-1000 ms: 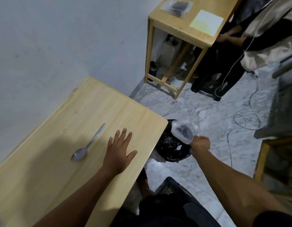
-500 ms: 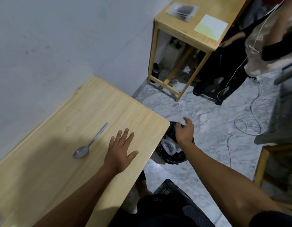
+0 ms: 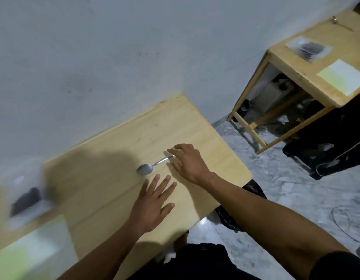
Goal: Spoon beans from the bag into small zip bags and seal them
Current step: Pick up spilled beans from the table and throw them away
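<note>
In the middle of the frame, a metal spoon lies flat on a light wooden table. Its round bowl points to the lower left and its thin handle runs up to the right. The right hand comes in from the lower right and sits over the end of the handle. Its fingers are bent down around the handle tip, and the tip goes under them, so the very end is hidden. It looks like the hand is closing on the handle to pick the spoon up, but the picture does not show if the grip is tight yet. The left hand lies just below the spoon's bowl, near it but not touching. Its fingers are spread out straight and flat on the wood, and it holds nothing. It is likely resting there to keep the person steady while the other hand reaches. At the left edge of the frame there is a blurry clear bag with something dark in it, and a pale green sheet lies below it. These may be the small bags and beans for the job, but the blur makes that hard to tell. The spoon is well apart from them, so it has to be carried over there for scooping.
</note>
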The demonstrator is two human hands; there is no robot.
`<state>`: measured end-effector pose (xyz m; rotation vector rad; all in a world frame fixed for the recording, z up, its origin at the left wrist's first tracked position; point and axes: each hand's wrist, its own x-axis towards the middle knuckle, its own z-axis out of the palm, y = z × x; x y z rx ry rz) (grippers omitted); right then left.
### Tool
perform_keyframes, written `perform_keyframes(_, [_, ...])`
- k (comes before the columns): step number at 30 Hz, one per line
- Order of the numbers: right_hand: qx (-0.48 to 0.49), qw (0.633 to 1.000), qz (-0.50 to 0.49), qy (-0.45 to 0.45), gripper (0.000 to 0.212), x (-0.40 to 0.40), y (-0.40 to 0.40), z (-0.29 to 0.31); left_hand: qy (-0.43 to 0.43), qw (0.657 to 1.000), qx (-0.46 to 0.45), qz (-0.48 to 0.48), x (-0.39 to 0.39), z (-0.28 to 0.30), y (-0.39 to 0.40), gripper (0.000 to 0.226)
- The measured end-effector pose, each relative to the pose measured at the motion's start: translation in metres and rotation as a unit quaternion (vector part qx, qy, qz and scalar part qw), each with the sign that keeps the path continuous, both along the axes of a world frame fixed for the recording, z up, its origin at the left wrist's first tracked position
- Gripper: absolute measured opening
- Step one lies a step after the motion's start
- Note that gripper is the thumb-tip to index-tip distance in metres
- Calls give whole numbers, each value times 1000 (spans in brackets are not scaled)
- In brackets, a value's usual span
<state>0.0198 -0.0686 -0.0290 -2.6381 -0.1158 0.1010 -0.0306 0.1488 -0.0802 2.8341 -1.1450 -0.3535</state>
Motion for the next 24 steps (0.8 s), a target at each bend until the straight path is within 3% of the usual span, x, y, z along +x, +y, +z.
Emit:
perform_keyframes(4, [-46, 995, 89, -5, 34, 11, 28, -6, -1, 996, -3, 87, -16, 5, 45, 63])
perform_keyframes(9, [-93, 991, 88, -28, 21, 18, 42, -12, 20, 954, 2, 299, -22, 8, 67, 77])
perform_keyframes(17, [-206, 965, 124, 107, 23, 42, 53, -5, 11, 886, -5, 463, 21, 6, 60, 79])
perform_keyframes(20, [-82, 980, 85, 163, 19, 53, 58, 10, -4, 885, 2, 466, 19, 6, 58, 79])
perform_keyframes(24, [97, 970, -115, 194, 14, 90, 55, 24, -8, 879, 3, 476, 21, 4, 56, 80])
